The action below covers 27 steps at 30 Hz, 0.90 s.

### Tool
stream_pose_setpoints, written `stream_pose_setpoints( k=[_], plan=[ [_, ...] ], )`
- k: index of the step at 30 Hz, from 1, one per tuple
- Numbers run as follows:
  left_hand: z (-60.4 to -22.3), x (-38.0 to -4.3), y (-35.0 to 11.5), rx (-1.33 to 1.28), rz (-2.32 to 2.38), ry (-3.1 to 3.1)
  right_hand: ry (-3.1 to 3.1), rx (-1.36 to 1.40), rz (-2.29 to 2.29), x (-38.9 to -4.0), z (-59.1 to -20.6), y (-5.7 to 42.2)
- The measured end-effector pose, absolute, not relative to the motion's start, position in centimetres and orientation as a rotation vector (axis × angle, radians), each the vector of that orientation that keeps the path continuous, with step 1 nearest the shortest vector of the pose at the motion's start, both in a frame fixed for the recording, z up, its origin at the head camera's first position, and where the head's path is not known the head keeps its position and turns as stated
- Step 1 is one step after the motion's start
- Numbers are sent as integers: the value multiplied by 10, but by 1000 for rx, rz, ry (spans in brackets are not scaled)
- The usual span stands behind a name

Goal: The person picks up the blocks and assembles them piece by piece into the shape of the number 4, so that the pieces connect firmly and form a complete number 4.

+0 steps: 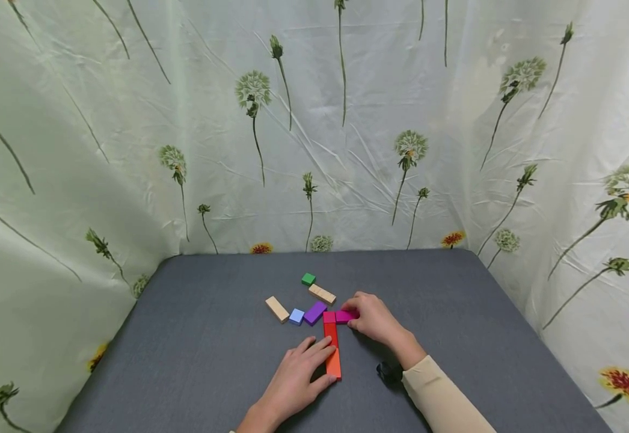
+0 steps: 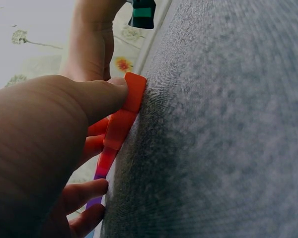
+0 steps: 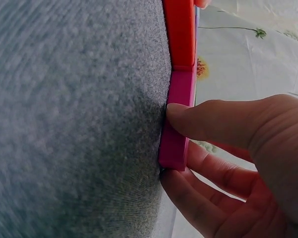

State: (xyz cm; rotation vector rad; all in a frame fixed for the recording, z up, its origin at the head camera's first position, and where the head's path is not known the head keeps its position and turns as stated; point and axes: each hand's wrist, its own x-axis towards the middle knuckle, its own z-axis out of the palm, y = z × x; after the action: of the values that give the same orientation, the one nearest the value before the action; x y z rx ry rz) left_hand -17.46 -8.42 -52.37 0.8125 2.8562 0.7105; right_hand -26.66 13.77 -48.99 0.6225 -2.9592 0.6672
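While our right hand (image 1: 375, 319) pinches the magenta block (image 1: 344, 316) beside the red-orange row's (image 1: 334, 364) far end, our left hand (image 1: 299, 374) rests on that row, fingers extended. Blocks lie on our worktop (image 1: 206, 349).

From my end I see a dark grey cloth-covered table (image 1: 201, 343). On it lie a green block (image 1: 308, 279), two plain wooden blocks (image 1: 277, 310) (image 1: 322, 293), a light blue block (image 1: 296, 317) just beside a purple block (image 1: 316, 313), and a red-to-orange strip (image 1: 334, 365) topped by a pink block (image 1: 329, 317), with a magenta block (image 1: 344, 316) at its right. The strip is partly covered, so I can't count its pieces.
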Motion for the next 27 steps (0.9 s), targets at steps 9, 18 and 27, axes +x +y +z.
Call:
stream_pose_setpoints(
  k=[9, 18, 27],
  plan=[
    [-524, -174, -84, 809, 710, 2863, -2957, 624, 652, -268, -491, 138],
    [-524, -175, -85, 816, 713, 2858, -2955, 633, 652, -268, -492, 138],
    [-524, -175, -83, 807, 701, 2856, -2935, 650, 629, -268, -492, 138]
  ],
)
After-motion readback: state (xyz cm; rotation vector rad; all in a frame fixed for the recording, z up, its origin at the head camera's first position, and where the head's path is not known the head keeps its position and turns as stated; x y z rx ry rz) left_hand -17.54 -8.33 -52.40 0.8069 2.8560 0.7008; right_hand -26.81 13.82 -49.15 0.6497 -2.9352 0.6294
